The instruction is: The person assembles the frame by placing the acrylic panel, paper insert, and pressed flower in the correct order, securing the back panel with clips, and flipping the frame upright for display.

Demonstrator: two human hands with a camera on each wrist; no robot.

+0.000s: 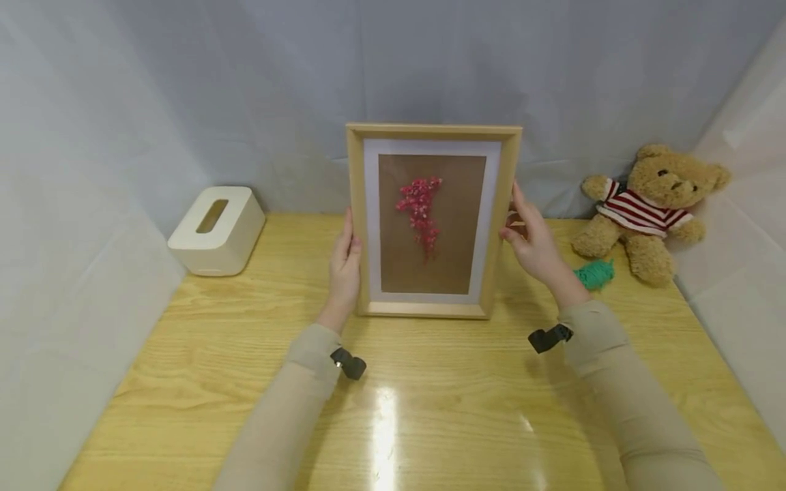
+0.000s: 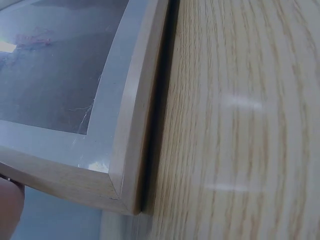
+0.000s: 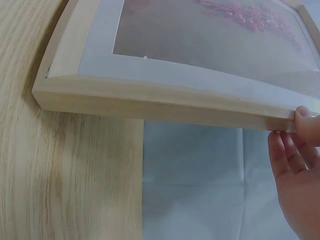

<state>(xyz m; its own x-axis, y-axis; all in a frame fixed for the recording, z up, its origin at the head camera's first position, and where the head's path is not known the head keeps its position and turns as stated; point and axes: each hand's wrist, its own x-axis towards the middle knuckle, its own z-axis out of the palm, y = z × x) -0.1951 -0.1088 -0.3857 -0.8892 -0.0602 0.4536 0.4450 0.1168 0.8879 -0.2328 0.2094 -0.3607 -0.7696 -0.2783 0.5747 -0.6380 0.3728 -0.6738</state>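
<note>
A light wooden picture frame (image 1: 457,232) stands upright with its lower edge at the tabletop. Behind its clear front, a white mat surrounds a brown backing with a spray of pink dried flowers (image 1: 422,211). My left hand (image 1: 345,269) holds the left side of the frame, thumb toward the front and fingers behind the edge. On the opposite side, my right hand (image 1: 535,245) pinches the edge between thumb and fingertips, as the right wrist view shows. The left wrist view catches a lower corner of the frame close against the wood grain, with only a bit of thumb (image 2: 10,207) visible.
A white tissue box (image 1: 227,232) sits at the back left of the wooden table (image 1: 430,402). At the back right, a teddy bear (image 1: 653,204) in a striped top sits near a green bundle of yarn (image 1: 595,274). Pale cloth (image 1: 276,88) hangs behind and at both sides.
</note>
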